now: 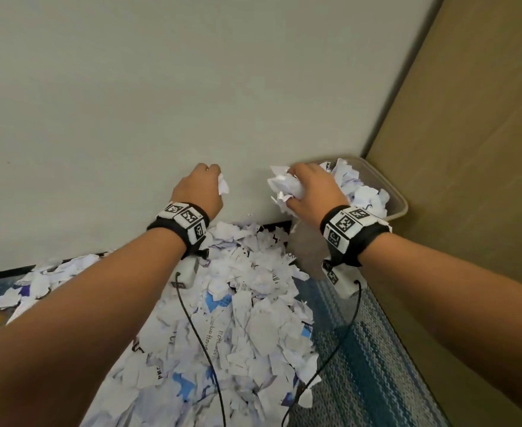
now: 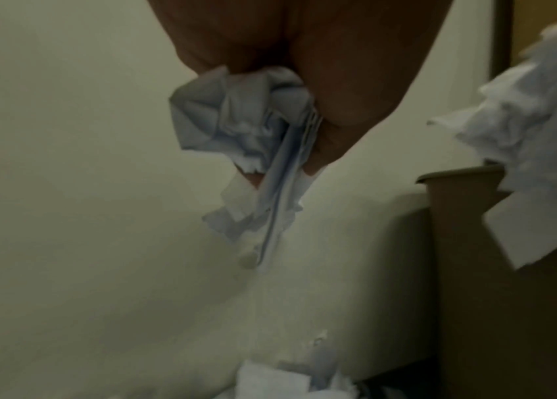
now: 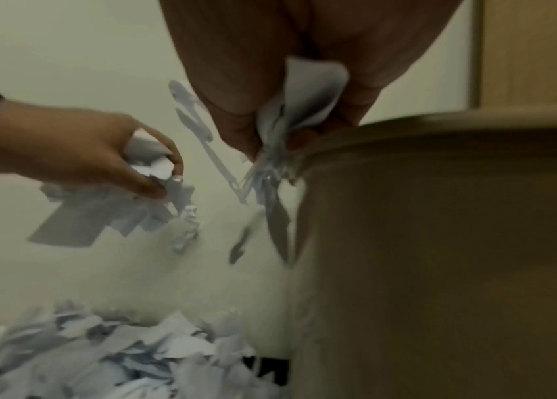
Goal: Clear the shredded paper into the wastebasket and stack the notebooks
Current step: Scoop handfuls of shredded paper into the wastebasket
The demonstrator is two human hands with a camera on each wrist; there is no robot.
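A deep heap of torn white paper (image 1: 238, 309) covers the floor below my arms. My left hand (image 1: 205, 186) is raised in front of the wall and grips a bunch of scraps (image 2: 249, 140). My right hand (image 1: 307, 188) clutches a bigger bunch of scraps (image 1: 283, 188) at the near left rim of the tan wastebasket (image 1: 400, 200), which holds several scraps (image 1: 361, 189). In the right wrist view a few pieces (image 3: 275, 216) hang loose beside the basket's wall (image 3: 440, 243). Bits of blue cover (image 1: 219, 302) show through the heap; no whole notebook is visible.
The pale wall (image 1: 192, 87) stands close ahead. A tan panel (image 1: 469, 149) closes in the right side behind the basket. Blue patterned carpet (image 1: 370, 349) lies right of the heap. Black cables (image 1: 198, 334) hang from both wrist bands.
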